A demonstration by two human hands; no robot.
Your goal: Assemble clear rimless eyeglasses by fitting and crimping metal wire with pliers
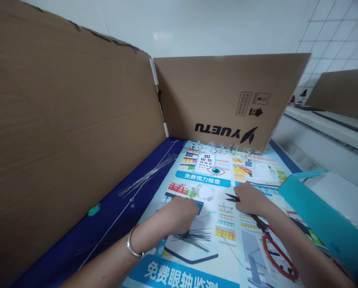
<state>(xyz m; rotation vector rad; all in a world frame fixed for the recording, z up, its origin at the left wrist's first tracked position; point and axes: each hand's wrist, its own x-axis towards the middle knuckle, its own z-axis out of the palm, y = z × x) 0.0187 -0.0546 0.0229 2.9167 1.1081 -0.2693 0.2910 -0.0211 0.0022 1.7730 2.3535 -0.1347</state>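
Curled downward over a pile of short thin metal wires (198, 240), my left hand (180, 214) is closed. Its fingertips are hidden, so what they pinch does not show. My right hand (251, 198) is also closed, with dark pointed tool tips (232, 197) jutting out at its left side. Under the right wrist and forearm lies a tool with dark metal and red loop handles (277, 258). The hand hides whether the tips belong to it. Ahead of my left hand sits a small string of clear beads (198, 192) with a wire loop.
Cardboard panels stand at the left (77, 108) and the back (227, 92). Clear beaded wire pieces (227, 148) line the back panel's foot. Long wires (149, 176) lie on the dark blue cloth (131, 220). A turquoise box (323, 216) is at the right, on the printed sheet (229, 256).
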